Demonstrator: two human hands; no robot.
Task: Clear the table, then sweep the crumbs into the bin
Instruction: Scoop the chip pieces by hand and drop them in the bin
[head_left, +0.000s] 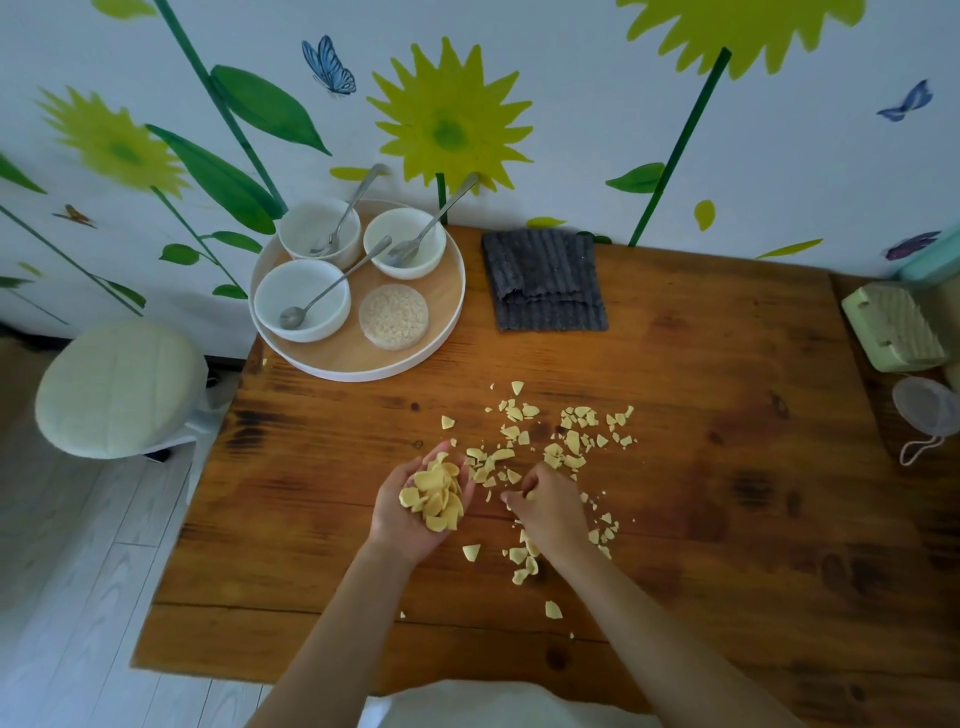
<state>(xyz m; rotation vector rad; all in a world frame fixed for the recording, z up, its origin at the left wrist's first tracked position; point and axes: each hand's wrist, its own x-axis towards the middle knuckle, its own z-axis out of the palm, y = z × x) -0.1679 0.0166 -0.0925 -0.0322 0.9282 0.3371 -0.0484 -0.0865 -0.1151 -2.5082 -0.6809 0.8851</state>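
Pale yellow chip crumbs lie scattered over the middle of the wooden table. My left hand is cupped palm up and holds a heap of the chip pieces. Just to its right, my right hand rests knuckles up on the table, its fingers curled around a few crumbs. More crumbs lie under and beside my right wrist. A round wooden tray at the back left carries three white bowls with spoons, such as the front bowl, and a small clear dish of grains.
A folded dark grey cloth lies against the wall behind the crumbs. At the right edge sit a green scrubbing brush and a clear lidded cup. A round cushioned stool stands left of the table.
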